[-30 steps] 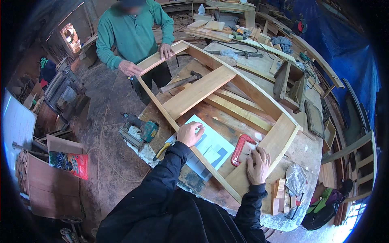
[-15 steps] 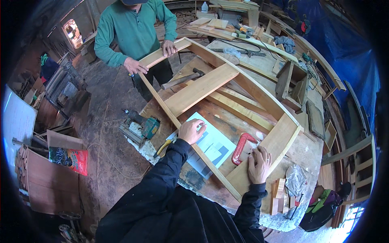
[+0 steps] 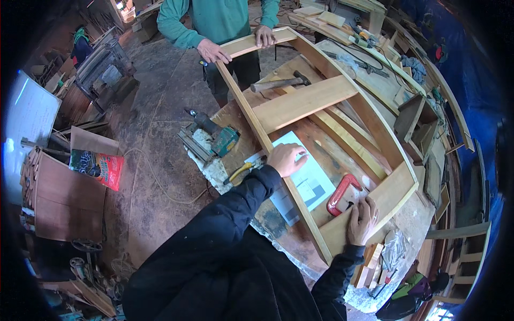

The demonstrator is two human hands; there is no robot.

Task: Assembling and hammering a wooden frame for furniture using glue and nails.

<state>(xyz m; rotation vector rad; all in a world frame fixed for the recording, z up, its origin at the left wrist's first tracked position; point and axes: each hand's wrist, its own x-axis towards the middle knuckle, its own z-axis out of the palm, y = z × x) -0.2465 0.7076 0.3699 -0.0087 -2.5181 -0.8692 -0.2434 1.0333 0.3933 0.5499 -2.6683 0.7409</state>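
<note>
A wooden frame (image 3: pixel 305 106) with a crosspiece spans the workbench in front of me. My left hand (image 3: pixel 288 159) reaches over its left rail, fingers curled above printed sheets (image 3: pixel 306 184); whatever they might hold is hidden. My right hand (image 3: pixel 363 220) lies on the near end board (image 3: pixel 386 202), fingers stretched along the wood. Between the two hands, next to the right fingers, is a red C-clamp (image 3: pixel 342 195). At the far end, a co-worker in a green shirt (image 3: pixel 219 21) rests both hands (image 3: pixel 213 51) on the frame. A hammer (image 3: pixel 281 83) lies beyond the crosspiece.
Left of the frame sit a green power tool (image 3: pixel 225 141) and yellow-handled pliers (image 3: pixel 239 172). Small wood blocks (image 3: pixel 369 266) and a clear plastic bag (image 3: pixel 393 250) lie near my right sleeve. An open wooden box (image 3: pixel 415 125) stands to the right. A cord (image 3: pixel 160 187) trails across the floor.
My view has swung left and down, so the bench and frame appear farther right. Both my hands keep nearly the same places on and over the frame, as do the co-worker's.
</note>
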